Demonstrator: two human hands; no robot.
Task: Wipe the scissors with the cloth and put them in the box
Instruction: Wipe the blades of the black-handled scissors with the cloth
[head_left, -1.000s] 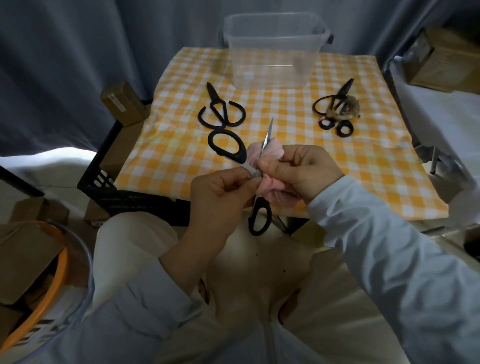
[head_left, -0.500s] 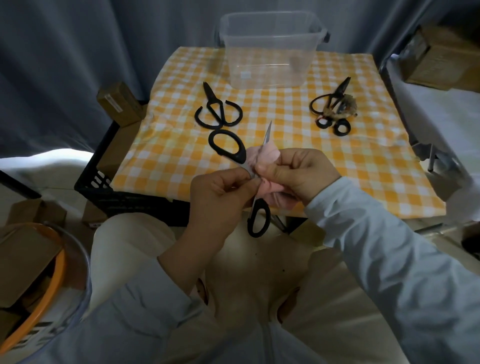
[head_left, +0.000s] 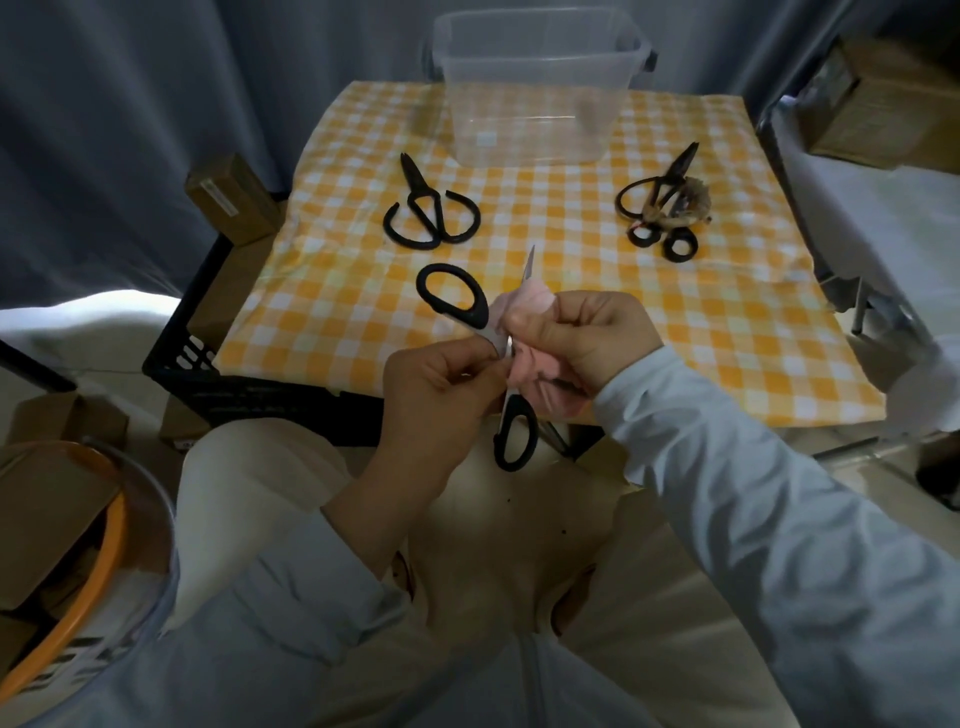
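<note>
Grey curtains all round, a low bench (head_left: 571, 249) under a yellow checked cover, a clear plastic box (head_left: 519, 135) at its far edge. Nothing visible inside the box, so judged as no pair put away yet.

Mid-wipe on what looks like the first pair. Pinching the scissors in hand (head_left: 480, 316) near the pivot with the fingers of the left hand (head_left: 441, 384), closed on the metal. Bunching the pink cloth (head_left: 530, 306) round a blade with the right hand (head_left: 587, 338), fingers curled tight on the fabric. Held above the near edge of the bench with blades parted: one black handle up and to the left over the checks, the other hanging toward the lap, a blade tip poking out above the cloth.

Left to do, going by the layout: finish the rub, carry across the bench, drop into the box. Then the same for the loop-handled pair (head_left: 423, 208) lying flat on the left of the bench, well apart from the hands, and for the black scissors at far right (head_left: 660, 192), tangled with a brownish clump (head_left: 688, 202); cannot tell whether one pair or two there. Early in the job, by this reckoning: one item under way, none delivered.
</note>
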